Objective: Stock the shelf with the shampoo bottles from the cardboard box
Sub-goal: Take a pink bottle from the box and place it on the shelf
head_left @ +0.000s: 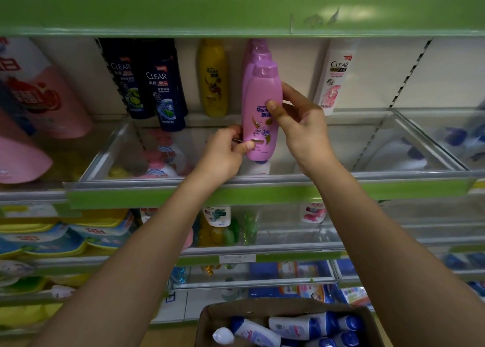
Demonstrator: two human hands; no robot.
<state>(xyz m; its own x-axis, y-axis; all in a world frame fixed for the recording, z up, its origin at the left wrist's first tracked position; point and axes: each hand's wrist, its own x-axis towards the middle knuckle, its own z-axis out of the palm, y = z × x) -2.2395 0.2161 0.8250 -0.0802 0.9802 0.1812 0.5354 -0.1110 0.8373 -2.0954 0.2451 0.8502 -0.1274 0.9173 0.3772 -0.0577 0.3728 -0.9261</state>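
- Head view: While both hands are up at the shelf, the step in hand looks like setting a pink shampoo bottle upright at the front of a row of like pink bottles; whether its base already rests on the shelf I cannot tell.
- The left hand pinches the bottle low on its left edge; the right hand grips it at mid-height, thumb on the label.
- Next, I judge, the bottle needs squaring with its label forward, then both hands should let go and reach down to the cardboard box below, where white-and-blue bottles lie on their sides.
- Writing: the pink label reads "Rejoice" in part, with Chinese characters; two dark bottles and a white bottle read "CLEAR"; the yellow bottle has print too blurred to read.
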